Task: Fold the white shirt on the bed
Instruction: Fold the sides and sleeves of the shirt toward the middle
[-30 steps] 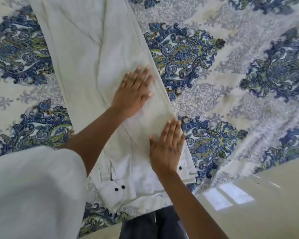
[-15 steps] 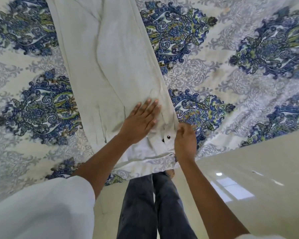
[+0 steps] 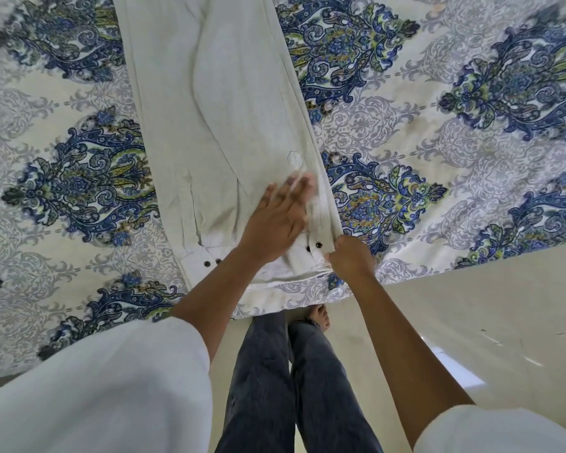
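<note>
The white shirt (image 3: 209, 109) lies in a long narrow strip on the patterned bed (image 3: 438, 109), running away from me. Its near end, with cuffs and dark buttons, sits close to the bed's front edge. My left hand (image 3: 276, 223) lies flat on the shirt near that end, fingers straight and blurred by motion. My right hand (image 3: 350, 256) is curled around the shirt's near right corner, pinching the layered fabric beside two dark buttons.
The bedspread has blue and green floral medallions on cream. The bed's front edge (image 3: 307, 299) runs just below the shirt's end. A glossy pale floor (image 3: 471, 322) lies to the right. My jeans-clad legs (image 3: 275, 387) stand against the bed.
My left hand slid down the shirt toward its near end. My right hand went from lying flat to gripping the shirt's near right corner. The view has shifted back.
</note>
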